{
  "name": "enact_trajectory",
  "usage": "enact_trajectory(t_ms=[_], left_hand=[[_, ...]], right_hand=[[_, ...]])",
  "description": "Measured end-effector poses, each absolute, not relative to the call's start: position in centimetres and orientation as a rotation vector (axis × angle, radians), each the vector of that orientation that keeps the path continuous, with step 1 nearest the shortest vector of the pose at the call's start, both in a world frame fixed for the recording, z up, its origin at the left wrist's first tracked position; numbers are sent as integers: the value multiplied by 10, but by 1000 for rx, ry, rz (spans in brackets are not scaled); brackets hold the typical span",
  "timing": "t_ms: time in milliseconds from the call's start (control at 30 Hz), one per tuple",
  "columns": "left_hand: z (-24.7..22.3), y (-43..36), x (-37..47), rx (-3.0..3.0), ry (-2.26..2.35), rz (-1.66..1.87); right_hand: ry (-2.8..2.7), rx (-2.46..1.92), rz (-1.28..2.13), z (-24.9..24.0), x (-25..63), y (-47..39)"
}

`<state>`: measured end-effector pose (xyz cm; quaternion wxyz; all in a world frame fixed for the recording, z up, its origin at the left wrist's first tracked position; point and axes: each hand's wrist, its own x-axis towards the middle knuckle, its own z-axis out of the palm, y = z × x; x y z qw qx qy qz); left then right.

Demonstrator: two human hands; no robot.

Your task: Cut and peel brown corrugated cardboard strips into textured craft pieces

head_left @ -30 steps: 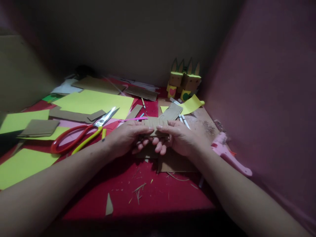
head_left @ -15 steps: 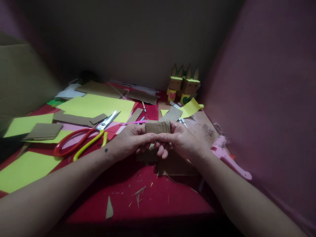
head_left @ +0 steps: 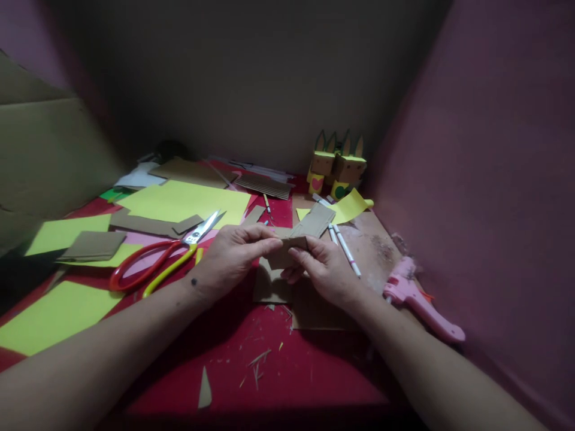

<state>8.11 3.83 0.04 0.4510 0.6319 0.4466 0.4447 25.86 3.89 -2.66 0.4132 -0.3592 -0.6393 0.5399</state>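
Observation:
A small folded piece of brown cardboard (head_left: pixel 279 258) is held between both hands above the red table. My left hand (head_left: pixel 240 254) pinches its left side between thumb and fingers. On its right side, my right hand (head_left: pixel 323 263) grips the folded edge with thumb and fingertips. Beneath and beyond the hands lie flat cardboard pieces, one (head_left: pixel 314 220) sloping just past the fingers and another (head_left: pixel 272 284) below them. Scissors (head_left: pixel 168 257) with red and yellow handles lie left of my left hand, blades pointing away.
Yellow paper sheets (head_left: pixel 188 199) and cardboard scraps cover the left side. At the back right stand cardboard figures (head_left: pixel 339 167) with pointed ears. Near the right wall are white markers (head_left: pixel 345 250) and a pink glue gun (head_left: pixel 417 302). Small scraps (head_left: pixel 258 365) litter the front.
The cardboard piece has turned and its fold now shows. My hands have moved slightly apart, and more markers are visible. The whole view has shifted a little.

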Motion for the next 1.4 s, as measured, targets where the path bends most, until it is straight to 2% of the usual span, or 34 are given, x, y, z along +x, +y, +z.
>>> enact_trajectory(t_ms=[100, 333, 533, 800, 1067, 1267, 1400], left_hand=[[3, 36, 81, 1626, 1114, 1142], [3, 30, 85, 1833, 1119, 1166], [3, 29, 87, 1725, 1029, 1166], [6, 35, 81, 1705, 1033, 1069], [7, 36, 77, 1654, 1101, 1000], [4, 34, 75, 1860, 1110, 1045], [-2, 39, 74, 1827, 1121, 965]], right_hand=[[-1618, -846, 1372, -21, 259, 35], [-1670, -952, 1083, -8, 262, 29], [-1734, -959, 1051, -10, 262, 26], [-1897, -934, 785, -7, 265, 24], [-1892, -970, 777, -3, 266, 27], [-1866, -1006, 1068, -5, 269, 30], [-1843, -1061, 968, -4, 265, 26]])
